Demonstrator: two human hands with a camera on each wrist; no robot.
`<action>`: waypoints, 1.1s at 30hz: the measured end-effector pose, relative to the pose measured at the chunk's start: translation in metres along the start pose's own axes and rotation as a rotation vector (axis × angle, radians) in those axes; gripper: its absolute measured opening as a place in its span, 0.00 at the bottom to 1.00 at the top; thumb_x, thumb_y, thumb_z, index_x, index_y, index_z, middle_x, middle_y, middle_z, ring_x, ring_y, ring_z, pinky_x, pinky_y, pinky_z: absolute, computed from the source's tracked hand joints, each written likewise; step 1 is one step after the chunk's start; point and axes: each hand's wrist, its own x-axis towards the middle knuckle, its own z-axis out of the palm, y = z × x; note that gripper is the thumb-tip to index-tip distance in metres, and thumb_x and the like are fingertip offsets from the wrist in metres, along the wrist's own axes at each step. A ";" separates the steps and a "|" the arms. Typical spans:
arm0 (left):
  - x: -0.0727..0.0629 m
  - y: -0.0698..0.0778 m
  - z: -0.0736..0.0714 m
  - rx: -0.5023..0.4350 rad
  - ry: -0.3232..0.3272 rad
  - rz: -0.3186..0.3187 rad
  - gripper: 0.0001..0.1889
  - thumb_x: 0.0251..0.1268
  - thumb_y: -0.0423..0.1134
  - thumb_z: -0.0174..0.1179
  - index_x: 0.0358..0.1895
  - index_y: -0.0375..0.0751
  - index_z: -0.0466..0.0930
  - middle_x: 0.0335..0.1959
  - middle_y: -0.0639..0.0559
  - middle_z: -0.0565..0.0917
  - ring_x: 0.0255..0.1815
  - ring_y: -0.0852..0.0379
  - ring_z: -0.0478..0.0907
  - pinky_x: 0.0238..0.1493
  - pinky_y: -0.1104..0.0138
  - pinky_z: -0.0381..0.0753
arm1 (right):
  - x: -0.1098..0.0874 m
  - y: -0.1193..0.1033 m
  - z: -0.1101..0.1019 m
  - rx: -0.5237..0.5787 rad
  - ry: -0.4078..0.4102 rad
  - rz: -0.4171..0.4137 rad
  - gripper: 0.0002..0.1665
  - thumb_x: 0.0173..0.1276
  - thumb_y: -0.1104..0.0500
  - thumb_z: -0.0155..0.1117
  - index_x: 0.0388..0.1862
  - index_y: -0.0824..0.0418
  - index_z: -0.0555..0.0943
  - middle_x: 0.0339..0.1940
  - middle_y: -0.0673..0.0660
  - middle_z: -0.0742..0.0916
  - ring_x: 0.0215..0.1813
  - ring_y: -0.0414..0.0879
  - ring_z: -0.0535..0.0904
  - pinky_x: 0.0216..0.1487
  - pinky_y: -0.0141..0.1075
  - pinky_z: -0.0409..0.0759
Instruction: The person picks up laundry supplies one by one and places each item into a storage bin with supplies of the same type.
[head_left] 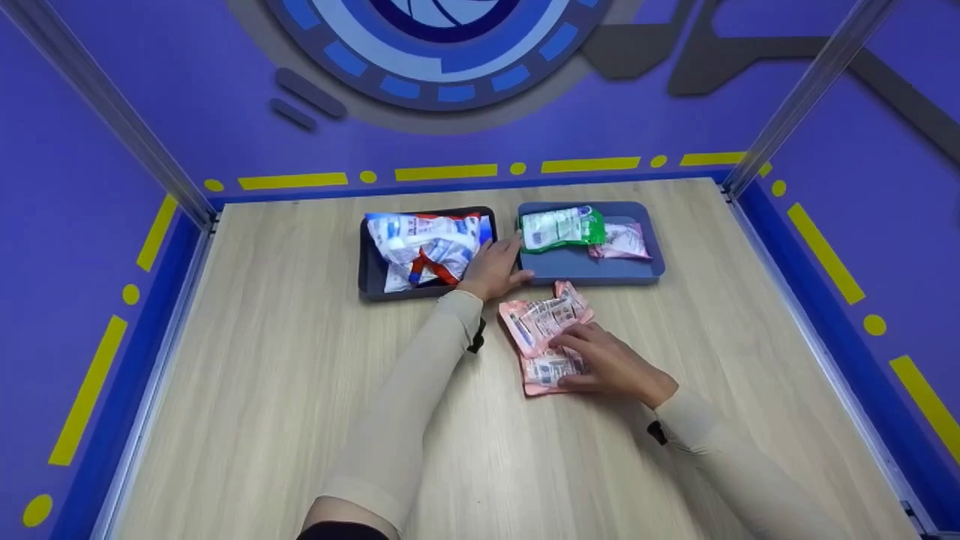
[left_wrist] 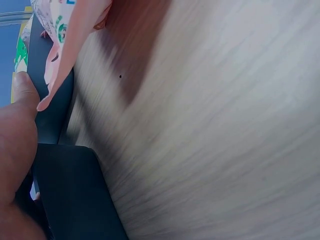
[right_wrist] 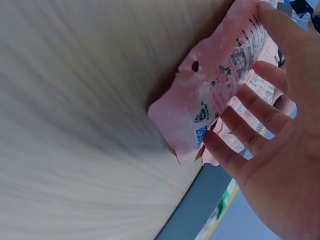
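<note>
My left hand (head_left: 493, 268) lies between two trays, at the right rim of the black tray (head_left: 364, 277), with its thumb pointing toward the blue-grey tray (head_left: 551, 268). Parts of its fingers are hidden behind the hand in the head view. In front of the blue-grey tray, overlapping pink packets (head_left: 534, 324) lie on the table. Over their right side is my right hand (head_left: 611, 365), fingers spread. The right wrist view shows its thumb and fingertips right at the surface of a pink packet (right_wrist: 200, 110), not curled round it.
White, blue and red packets (head_left: 424, 240) fill the black tray. The blue-grey tray holds a green-and-white packet (head_left: 559, 229) and a small pink-and-white packet (head_left: 624, 241). Purple walls (head_left: 187, 112) enclose the back and sides of the wooden table (head_left: 300, 360).
</note>
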 end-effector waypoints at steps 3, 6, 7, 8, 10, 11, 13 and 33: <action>0.001 0.000 0.001 0.007 -0.002 -0.005 0.47 0.75 0.63 0.54 0.84 0.40 0.44 0.80 0.42 0.63 0.80 0.47 0.59 0.83 0.53 0.43 | -0.001 0.001 0.001 0.000 0.003 0.006 0.37 0.61 0.40 0.78 0.67 0.50 0.79 0.64 0.50 0.79 0.65 0.50 0.74 0.66 0.51 0.76; 0.001 0.000 0.001 0.010 -0.001 -0.002 0.47 0.75 0.63 0.53 0.84 0.40 0.43 0.79 0.42 0.64 0.80 0.47 0.59 0.83 0.53 0.43 | -0.002 0.001 0.002 0.002 0.006 0.006 0.39 0.60 0.40 0.78 0.68 0.50 0.79 0.66 0.51 0.78 0.67 0.52 0.73 0.67 0.53 0.76; 0.000 0.000 0.000 0.009 -0.001 0.000 0.47 0.75 0.62 0.53 0.84 0.40 0.43 0.79 0.42 0.65 0.80 0.47 0.59 0.83 0.53 0.43 | -0.002 0.001 0.002 0.002 0.005 0.008 0.40 0.60 0.39 0.78 0.69 0.50 0.78 0.67 0.52 0.78 0.68 0.53 0.73 0.68 0.54 0.75; 0.000 0.000 0.000 0.006 0.000 0.002 0.47 0.76 0.62 0.53 0.84 0.40 0.44 0.79 0.42 0.64 0.80 0.47 0.59 0.83 0.53 0.43 | -0.002 0.000 0.003 0.002 0.002 0.012 0.41 0.60 0.39 0.78 0.70 0.50 0.78 0.68 0.53 0.78 0.69 0.54 0.72 0.69 0.55 0.74; -0.001 0.001 -0.001 0.008 0.001 0.004 0.47 0.76 0.62 0.53 0.84 0.40 0.44 0.79 0.42 0.65 0.80 0.47 0.59 0.83 0.53 0.44 | -0.002 -0.001 0.003 0.001 -0.008 0.023 0.42 0.60 0.39 0.78 0.71 0.49 0.77 0.70 0.55 0.77 0.72 0.56 0.70 0.70 0.58 0.72; -0.001 0.001 -0.002 0.008 0.002 0.004 0.46 0.76 0.62 0.53 0.84 0.40 0.44 0.79 0.42 0.65 0.80 0.48 0.59 0.83 0.53 0.44 | -0.002 -0.001 0.003 -0.001 -0.014 0.033 0.43 0.60 0.38 0.78 0.72 0.49 0.76 0.71 0.55 0.76 0.73 0.57 0.69 0.71 0.59 0.71; -0.001 0.002 -0.002 -0.003 0.003 -0.001 0.46 0.76 0.61 0.54 0.84 0.41 0.44 0.79 0.43 0.64 0.80 0.48 0.59 0.83 0.53 0.44 | -0.003 -0.003 0.003 -0.006 -0.029 0.050 0.44 0.60 0.37 0.77 0.73 0.48 0.75 0.73 0.56 0.75 0.74 0.58 0.68 0.72 0.61 0.70; 0.001 0.001 0.000 -0.011 0.000 -0.010 0.46 0.76 0.61 0.54 0.84 0.40 0.45 0.79 0.43 0.65 0.80 0.48 0.60 0.83 0.53 0.44 | -0.006 -0.003 0.004 -0.067 0.004 -0.006 0.47 0.54 0.37 0.81 0.71 0.50 0.77 0.69 0.53 0.80 0.66 0.58 0.73 0.64 0.58 0.75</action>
